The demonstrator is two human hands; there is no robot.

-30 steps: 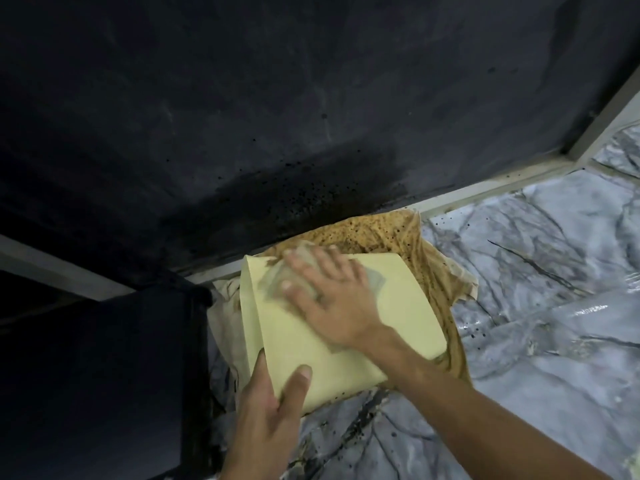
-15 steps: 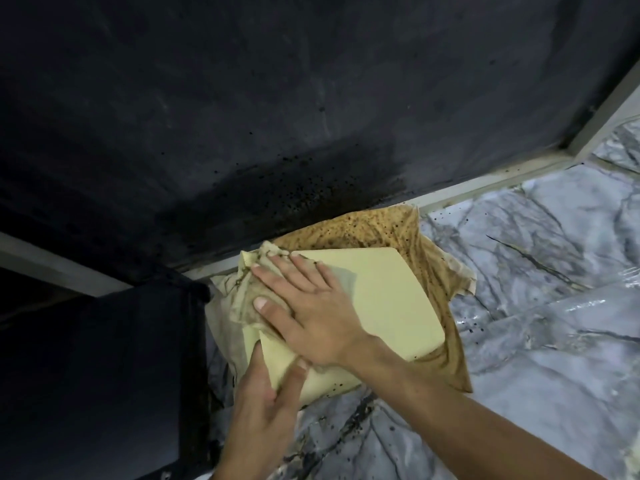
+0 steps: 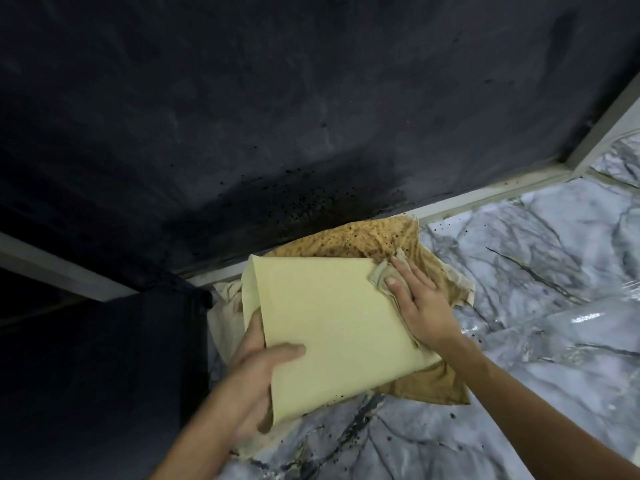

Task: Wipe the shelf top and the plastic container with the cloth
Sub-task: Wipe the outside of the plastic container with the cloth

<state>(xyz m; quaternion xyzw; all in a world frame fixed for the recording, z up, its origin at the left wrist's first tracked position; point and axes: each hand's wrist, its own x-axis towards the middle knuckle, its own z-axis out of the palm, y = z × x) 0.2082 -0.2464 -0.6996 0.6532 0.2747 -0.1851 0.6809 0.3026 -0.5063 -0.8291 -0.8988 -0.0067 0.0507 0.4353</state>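
A pale yellow plastic container (image 3: pixel 329 323) lies tilted on the marble-patterned shelf top (image 3: pixel 519 271), its flat face up. My left hand (image 3: pixel 256 368) grips its near left corner, thumb on top. My right hand (image 3: pixel 422 303) presses a small greyish cloth (image 3: pixel 379 275) flat against the container's far right corner. A stained brown sheet (image 3: pixel 363 237) lies under the container.
A dark wall (image 3: pixel 277 98) speckled with black spots rises behind the shelf. A black box-like object (image 3: pixel 104 375) stands to the left. Clear plastic wrap (image 3: pixel 588 323) shines on the shelf at the right. Dark specks dot the marble surface.
My right hand slid the cloth from the container's far left corner across to its far right corner. My left hand shifted its hold on the near left corner, and the container now looks closer.
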